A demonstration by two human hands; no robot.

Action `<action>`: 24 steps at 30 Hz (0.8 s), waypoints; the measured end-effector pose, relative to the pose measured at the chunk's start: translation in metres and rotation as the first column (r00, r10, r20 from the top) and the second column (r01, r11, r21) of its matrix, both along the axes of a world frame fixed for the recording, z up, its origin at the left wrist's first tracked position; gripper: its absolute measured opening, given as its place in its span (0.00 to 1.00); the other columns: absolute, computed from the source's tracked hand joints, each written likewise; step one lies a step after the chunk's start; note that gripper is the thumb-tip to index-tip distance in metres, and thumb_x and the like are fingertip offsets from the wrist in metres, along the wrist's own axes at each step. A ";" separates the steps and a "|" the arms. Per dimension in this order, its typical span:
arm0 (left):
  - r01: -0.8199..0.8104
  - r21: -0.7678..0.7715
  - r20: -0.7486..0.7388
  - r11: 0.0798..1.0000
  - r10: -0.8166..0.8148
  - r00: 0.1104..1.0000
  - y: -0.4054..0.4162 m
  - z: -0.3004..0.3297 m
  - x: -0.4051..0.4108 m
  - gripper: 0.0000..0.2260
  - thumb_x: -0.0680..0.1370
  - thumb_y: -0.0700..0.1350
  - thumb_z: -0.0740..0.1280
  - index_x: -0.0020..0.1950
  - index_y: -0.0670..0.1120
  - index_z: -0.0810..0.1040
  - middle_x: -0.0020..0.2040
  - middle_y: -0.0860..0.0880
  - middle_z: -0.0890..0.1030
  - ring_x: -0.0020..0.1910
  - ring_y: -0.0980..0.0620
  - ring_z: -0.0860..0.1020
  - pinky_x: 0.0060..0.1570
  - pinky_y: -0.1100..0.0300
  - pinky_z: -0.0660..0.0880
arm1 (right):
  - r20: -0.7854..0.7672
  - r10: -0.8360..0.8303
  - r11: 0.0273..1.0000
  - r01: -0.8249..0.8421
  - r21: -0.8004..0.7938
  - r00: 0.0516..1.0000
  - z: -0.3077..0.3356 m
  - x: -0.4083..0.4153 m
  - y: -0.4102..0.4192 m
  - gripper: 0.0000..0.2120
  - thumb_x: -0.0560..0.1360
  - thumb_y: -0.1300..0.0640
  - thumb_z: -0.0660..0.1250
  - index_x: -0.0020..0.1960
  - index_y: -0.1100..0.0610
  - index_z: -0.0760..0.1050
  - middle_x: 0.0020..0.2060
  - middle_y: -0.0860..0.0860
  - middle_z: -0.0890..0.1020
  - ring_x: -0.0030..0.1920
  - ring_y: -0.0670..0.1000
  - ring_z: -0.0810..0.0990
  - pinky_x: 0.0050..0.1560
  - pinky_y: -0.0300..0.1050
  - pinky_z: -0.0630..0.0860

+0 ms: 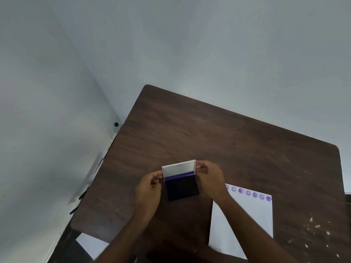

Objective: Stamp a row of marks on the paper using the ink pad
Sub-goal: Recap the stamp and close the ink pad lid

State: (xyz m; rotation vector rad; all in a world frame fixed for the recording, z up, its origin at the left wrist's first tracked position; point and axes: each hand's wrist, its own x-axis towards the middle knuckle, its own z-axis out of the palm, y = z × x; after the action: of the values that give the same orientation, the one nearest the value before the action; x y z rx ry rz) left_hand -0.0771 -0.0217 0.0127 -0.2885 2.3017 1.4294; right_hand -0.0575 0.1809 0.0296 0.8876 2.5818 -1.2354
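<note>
A purple ink pad (182,188) lies open on the dark wooden table (209,133), its white lid (178,168) tilted up at the far side. My left hand (150,188) pinches the lid's left edge. My right hand (209,173) pinches the lid's right edge. To the right lies a white sheet of paper (254,215) with a row of several purple round marks (248,193) along its far edge. My right forearm crosses over the sheet. No stamp is in sight.
The table stands in a corner against pale walls. Light flecks and scratches mark the table's right side (313,228). A white sheet or surface (91,243) shows below the table's left front corner.
</note>
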 end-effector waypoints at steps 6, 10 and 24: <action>0.006 -0.008 -0.037 1.000 -0.006 0.999 -0.006 0.005 0.019 0.16 0.75 0.33 0.62 0.54 0.50 0.82 0.48 0.57 0.83 0.48 0.63 0.80 0.53 0.60 0.78 | 0.091 -0.147 0.988 0.151 -0.035 0.985 -0.008 0.020 0.009 0.09 0.77 0.61 0.65 0.50 0.61 0.83 0.43 0.58 0.86 0.43 0.53 0.83 0.48 0.53 0.81; 0.018 -0.007 0.012 1.000 -0.018 1.000 -0.006 0.002 0.028 0.16 0.76 0.34 0.61 0.53 0.50 0.83 0.47 0.58 0.83 0.48 0.65 0.80 0.54 0.60 0.78 | 0.112 -0.166 0.983 0.174 -0.060 0.980 -0.009 0.031 0.007 0.08 0.77 0.59 0.67 0.48 0.60 0.84 0.45 0.55 0.86 0.42 0.50 0.83 0.45 0.47 0.83; 0.106 -0.290 0.085 0.951 -0.085 0.993 0.001 -0.005 0.018 0.09 0.73 0.54 0.71 0.40 0.51 0.85 0.35 0.57 0.85 0.32 0.65 0.79 0.33 0.66 0.74 | 0.319 -0.081 0.997 0.081 0.013 0.944 -0.013 0.023 -0.007 0.09 0.75 0.54 0.69 0.39 0.57 0.76 0.45 0.54 0.85 0.37 0.47 0.80 0.39 0.37 0.76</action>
State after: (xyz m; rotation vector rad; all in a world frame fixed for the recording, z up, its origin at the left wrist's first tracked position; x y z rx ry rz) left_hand -0.0591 -0.0211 0.0081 -0.3040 2.4304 1.0115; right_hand -0.0346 0.1740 0.0170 1.1024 2.3097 -1.0122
